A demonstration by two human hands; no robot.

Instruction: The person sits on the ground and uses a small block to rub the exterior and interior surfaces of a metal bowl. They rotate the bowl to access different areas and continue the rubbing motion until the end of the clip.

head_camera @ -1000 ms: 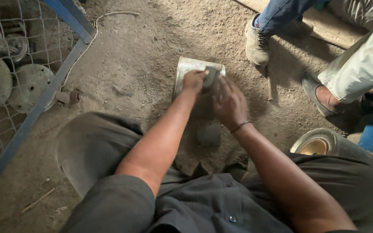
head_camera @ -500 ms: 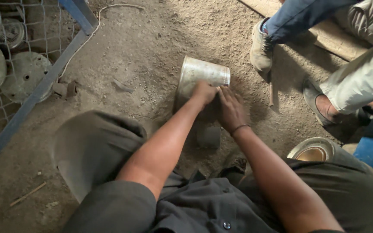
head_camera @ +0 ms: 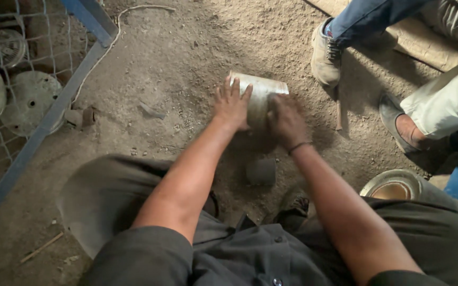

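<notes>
While both hands press on the pale metal cylinder (head_camera: 258, 98) lying on its side in the sandy floor (head_camera: 186, 58), we judge the step in hand to be seating or rolling it in the dirt. Our left hand (head_camera: 231, 106) lies flat on the cylinder's left end, fingers (head_camera: 234, 87) spread apart and reaching over its top edge. Our right hand (head_camera: 287, 119) covers the cylinder's right half, fingers bent down against it; whether they curl under it, we cannot tell. The cylinder shows between and beyond the two hands, its far rim bare.

Just nearer us than the cylinder sits a small dark block (head_camera: 261, 171). Right of the cylinder stand another person's shoe (head_camera: 325, 58) and, farther right, a sandalled foot (head_camera: 401, 127). Well left of the cylinder, a blue frame with wire mesh (head_camera: 43, 127) holds grey discs (head_camera: 27, 100).

Any next move, we judge, calls for even pressure from both palms, since loose sand gives little purchase.
</notes>
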